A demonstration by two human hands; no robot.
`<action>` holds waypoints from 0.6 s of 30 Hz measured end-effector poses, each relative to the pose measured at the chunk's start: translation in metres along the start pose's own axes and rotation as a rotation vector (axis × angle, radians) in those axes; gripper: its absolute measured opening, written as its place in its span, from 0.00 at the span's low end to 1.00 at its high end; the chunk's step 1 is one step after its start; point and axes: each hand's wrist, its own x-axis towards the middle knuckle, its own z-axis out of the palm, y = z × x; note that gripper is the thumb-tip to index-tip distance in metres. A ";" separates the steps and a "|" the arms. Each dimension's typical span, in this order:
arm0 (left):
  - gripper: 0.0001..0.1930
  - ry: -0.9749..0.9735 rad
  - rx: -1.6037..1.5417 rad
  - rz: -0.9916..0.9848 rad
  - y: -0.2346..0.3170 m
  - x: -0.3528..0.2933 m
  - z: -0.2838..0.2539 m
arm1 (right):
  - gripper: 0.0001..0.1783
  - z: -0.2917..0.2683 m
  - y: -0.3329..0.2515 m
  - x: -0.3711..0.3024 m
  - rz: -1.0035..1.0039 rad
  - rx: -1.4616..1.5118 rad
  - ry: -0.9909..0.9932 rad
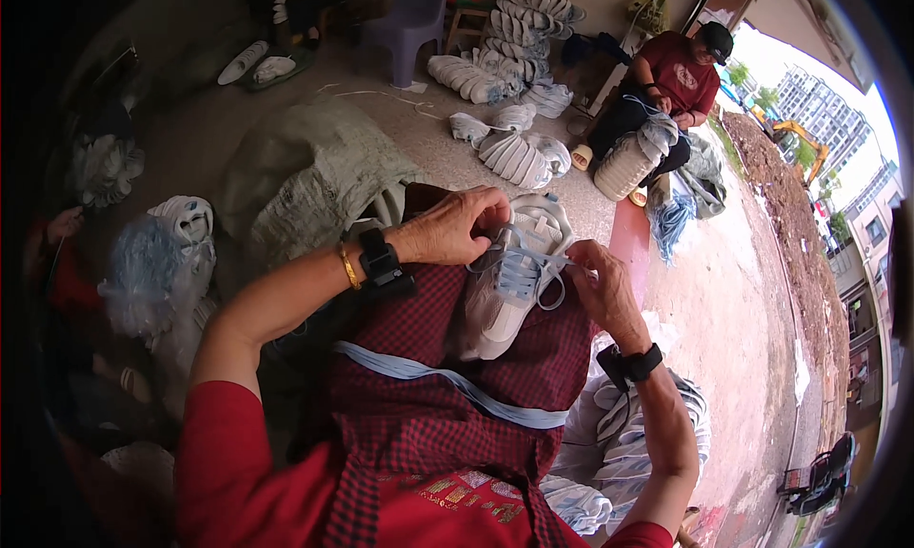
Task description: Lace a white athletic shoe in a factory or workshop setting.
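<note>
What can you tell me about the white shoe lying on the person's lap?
The white sports shoe with pale blue laces lies on the person's lap, on a red and black checked apron, with its opening toward the top of the picture. Its upper looks like smooth synthetic or leather panels, with a thick white sole. Flat blue laces cross its front, partly threaded. The left hand grips the shoe's upper end, and the right hand pinches a lace end at its side. A loose pale blue lace lies across the apron just below.

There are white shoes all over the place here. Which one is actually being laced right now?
The white shoe on the person's lap, over the red checked apron. Both the left hand and right hand hold its light blue lace; the rest lie in piles on the floor.
</note>
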 end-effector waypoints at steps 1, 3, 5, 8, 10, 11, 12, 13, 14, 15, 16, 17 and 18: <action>0.14 0.014 0.056 0.019 -0.002 0.001 0.004 | 0.10 0.001 0.001 0.001 0.003 0.037 0.014; 0.13 0.022 0.106 0.038 -0.006 0.001 0.009 | 0.09 0.005 -0.005 0.002 -0.042 0.042 0.055; 0.12 0.069 0.154 0.131 -0.011 0.000 0.010 | 0.07 0.001 -0.014 0.005 -0.050 0.074 0.030; 0.07 0.081 0.159 0.086 -0.012 -0.004 0.006 | 0.06 0.005 -0.007 0.005 -0.054 0.104 0.022; 0.05 0.100 0.040 -0.010 -0.011 -0.006 0.003 | 0.06 0.002 -0.005 0.002 -0.031 0.068 0.005; 0.05 0.094 0.047 -0.013 -0.012 -0.006 0.000 | 0.06 0.001 -0.005 0.002 -0.031 0.077 0.009; 0.05 0.052 -0.129 -0.140 -0.003 -0.005 -0.001 | 0.07 -0.003 -0.004 0.002 -0.042 0.027 0.004; 0.05 0.011 -0.306 -0.267 0.004 -0.005 -0.004 | 0.07 -0.004 -0.003 0.001 -0.052 -0.024 -0.002; 0.04 -0.051 -0.323 -0.367 0.006 -0.006 -0.007 | 0.07 -0.002 0.000 -0.002 -0.051 -0.098 0.002; 0.04 -0.042 -0.317 -0.370 0.001 -0.008 -0.011 | 0.07 -0.002 0.002 -0.003 -0.061 -0.093 0.001; 0.04 0.013 -0.150 -0.251 -0.009 -0.010 -0.012 | 0.07 0.000 0.004 -0.004 -0.091 -0.151 0.009; 0.04 0.067 0.017 -0.130 -0.019 -0.013 -0.013 | 0.08 0.001 0.007 -0.005 -0.121 -0.209 0.017; 0.04 0.106 0.086 -0.077 -0.021 -0.013 -0.015 | 0.08 -0.001 0.011 -0.008 -0.114 -0.213 0.021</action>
